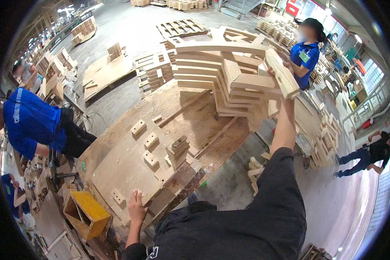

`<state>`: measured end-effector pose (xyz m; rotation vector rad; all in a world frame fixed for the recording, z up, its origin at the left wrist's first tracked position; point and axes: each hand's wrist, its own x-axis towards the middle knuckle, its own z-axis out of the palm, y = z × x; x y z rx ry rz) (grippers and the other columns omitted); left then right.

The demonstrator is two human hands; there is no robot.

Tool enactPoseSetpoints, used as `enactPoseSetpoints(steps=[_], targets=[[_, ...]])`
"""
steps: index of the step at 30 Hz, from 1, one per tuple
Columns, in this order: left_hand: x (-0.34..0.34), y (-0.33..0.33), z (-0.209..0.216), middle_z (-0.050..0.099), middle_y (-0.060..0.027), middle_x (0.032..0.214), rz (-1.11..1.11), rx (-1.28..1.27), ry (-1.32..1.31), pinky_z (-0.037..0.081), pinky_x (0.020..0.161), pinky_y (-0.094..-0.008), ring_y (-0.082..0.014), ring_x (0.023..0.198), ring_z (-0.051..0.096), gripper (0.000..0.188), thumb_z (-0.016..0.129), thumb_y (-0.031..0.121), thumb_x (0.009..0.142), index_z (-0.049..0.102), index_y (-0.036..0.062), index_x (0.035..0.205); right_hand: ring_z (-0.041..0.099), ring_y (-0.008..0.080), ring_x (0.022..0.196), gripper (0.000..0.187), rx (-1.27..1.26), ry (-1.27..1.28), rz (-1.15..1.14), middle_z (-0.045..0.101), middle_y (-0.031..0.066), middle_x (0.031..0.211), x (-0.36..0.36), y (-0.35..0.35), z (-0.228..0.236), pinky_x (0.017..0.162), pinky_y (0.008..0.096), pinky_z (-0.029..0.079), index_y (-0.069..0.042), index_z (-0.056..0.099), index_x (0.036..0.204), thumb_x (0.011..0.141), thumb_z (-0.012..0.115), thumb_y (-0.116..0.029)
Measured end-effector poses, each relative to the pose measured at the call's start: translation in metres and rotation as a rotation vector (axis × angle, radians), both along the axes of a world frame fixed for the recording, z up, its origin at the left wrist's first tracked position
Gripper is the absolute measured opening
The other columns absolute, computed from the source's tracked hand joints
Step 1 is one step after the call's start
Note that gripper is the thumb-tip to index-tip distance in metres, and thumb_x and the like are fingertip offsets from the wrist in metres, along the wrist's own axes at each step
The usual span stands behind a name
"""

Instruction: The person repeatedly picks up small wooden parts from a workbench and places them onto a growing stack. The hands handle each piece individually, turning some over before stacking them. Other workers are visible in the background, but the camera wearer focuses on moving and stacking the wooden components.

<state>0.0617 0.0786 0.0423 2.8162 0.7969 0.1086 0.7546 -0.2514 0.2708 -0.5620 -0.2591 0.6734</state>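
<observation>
My right hand (271,72) reaches up and to the right, fingers curled around a thick pale wooden bar (283,80) with a hole in its face. The bar hides most of the palm. It adjoins a tall stack of angled wooden frames (223,82) at the far end of the bench; whether it is joined to the top one I cannot tell. My left hand (137,207) lies on the near edge of the wooden workbench (112,160), fingers stretched and holding nothing. Near it sits a small drilled wooden block (118,197). A wooden jig (176,151) stands farther along the edge.
Several more drilled blocks (151,141) lie on the bench. A yellow box (90,212) stands at its left side. A co-worker in blue (305,58) stands beyond the stack; another (34,123) bends at the left. Wooden pieces (327,143) are piled at the right.
</observation>
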Motion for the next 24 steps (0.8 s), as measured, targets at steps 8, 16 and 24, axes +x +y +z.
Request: enactPoseSetpoints(steps=[8,16,24], targets=[[0.003,0.000,0.005,0.051,-0.0163,0.134,-0.022,0.017,-0.059,0.045,0.093,-0.0450,-0.0351,0.124,0.049,0.063,0.082,0.027,0.068,0.052,0.0068,0.119,0.069,0.0250,0.081,0.057,-0.832,-0.240,0.019,0.066,0.0230,0.101,0.001,-0.020,0.049,0.072,0.0323,0.058,0.004,0.053,0.123,0.087,0.062,-0.040],[-0.005,-0.001,0.002,0.050,-0.0155,0.135,0.026,0.074,-0.024,0.043,0.095,-0.0447,-0.0345,0.123,0.050,0.067,0.084,0.026,0.065,0.051,0.0075,0.120,0.064,0.0203,0.095,0.073,-1.824,-0.938,0.068,0.062,0.0132,0.114,-0.003,0.001,0.054,0.072,0.0370,0.056,0.000,0.055,0.121,0.081,0.065,-0.060],[-0.002,0.002,0.001,0.052,-0.0174,0.133,0.000,0.033,0.040,0.044,0.095,-0.0451,-0.0349,0.124,0.049,0.063,0.080,0.032,0.073,0.051,0.0068,0.122,0.055,0.0355,0.121,0.089,-1.967,-1.217,-0.370,0.054,0.0249,0.133,-0.015,-0.002,-0.003,0.103,0.0389,0.042,0.000,0.047,0.136,0.070,0.076,-0.052]])
